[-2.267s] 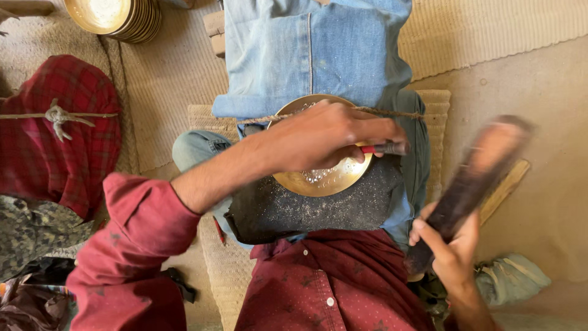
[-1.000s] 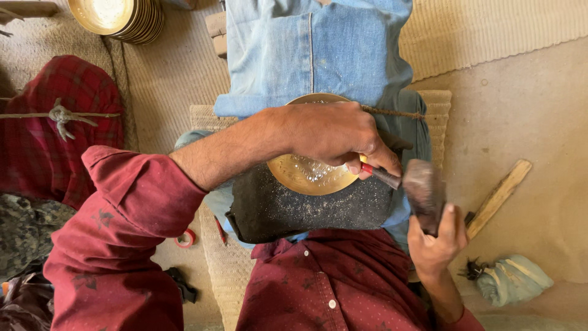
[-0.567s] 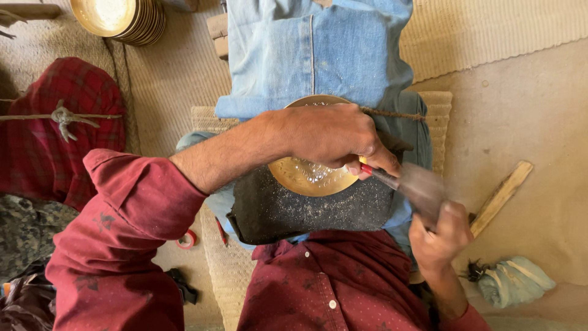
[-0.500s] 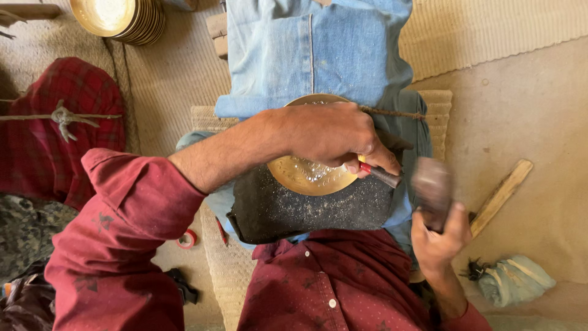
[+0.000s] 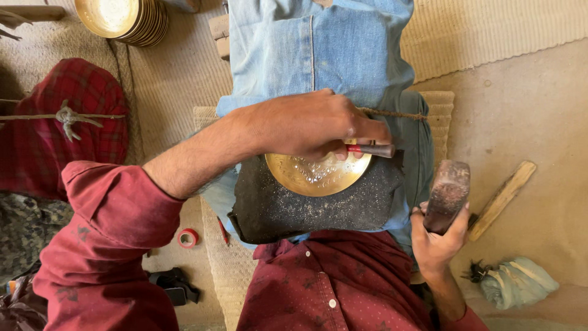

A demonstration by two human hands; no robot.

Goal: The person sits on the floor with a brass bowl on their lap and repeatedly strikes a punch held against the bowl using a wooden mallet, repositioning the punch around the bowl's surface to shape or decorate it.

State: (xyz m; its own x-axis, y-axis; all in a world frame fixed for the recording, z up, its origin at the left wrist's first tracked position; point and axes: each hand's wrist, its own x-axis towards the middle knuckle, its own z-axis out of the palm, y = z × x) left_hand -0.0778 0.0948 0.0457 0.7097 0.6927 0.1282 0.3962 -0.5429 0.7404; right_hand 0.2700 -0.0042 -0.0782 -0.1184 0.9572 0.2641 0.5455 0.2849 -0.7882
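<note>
Head view. The left hand (image 5: 312,125) lies over the brass plate (image 5: 318,175), its grip pinching a red-banded chisel (image 5: 370,149) at the plate's right rim. The plate rests on a dark pad (image 5: 306,211) on the lap. The right hand (image 5: 438,236) clasps a mallet (image 5: 447,196), raised just right of the pad.

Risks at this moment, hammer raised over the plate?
The left hand pinches a short punch on the brass plate; a mallet blow from the right hand landing off-target might hit the fingers. The plate lies loose on a dark pad and may skid.
</note>
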